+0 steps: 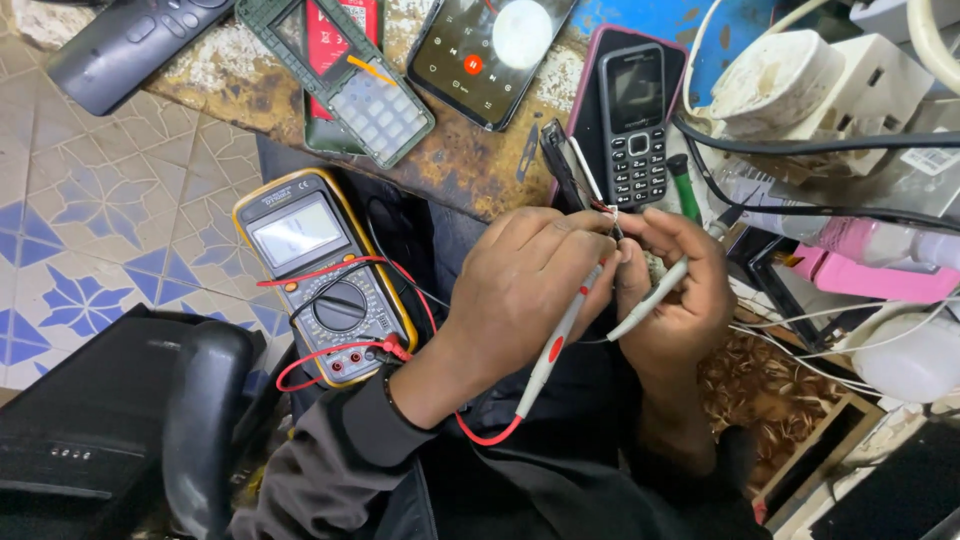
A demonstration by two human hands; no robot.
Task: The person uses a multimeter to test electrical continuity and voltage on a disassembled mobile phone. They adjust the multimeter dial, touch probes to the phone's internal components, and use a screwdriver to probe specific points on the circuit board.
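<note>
The left hand [525, 285] pinches a grey probe [560, 335] with a red mark, its fingers closed round the shaft, tip up against a small dark phone part [568, 165] held at the fingertips. The right hand [680, 295] grips a second, white probe [650, 300] the same way, touching the same spot. A yellow meter [325, 275] lies just left, by the surface [450, 160] edge.

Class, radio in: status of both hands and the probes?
Left hand grips red-marked probe. Right hand grips second probe. Tips meet at small dark part. Multimeter alongside; nothing blocking.
</note>
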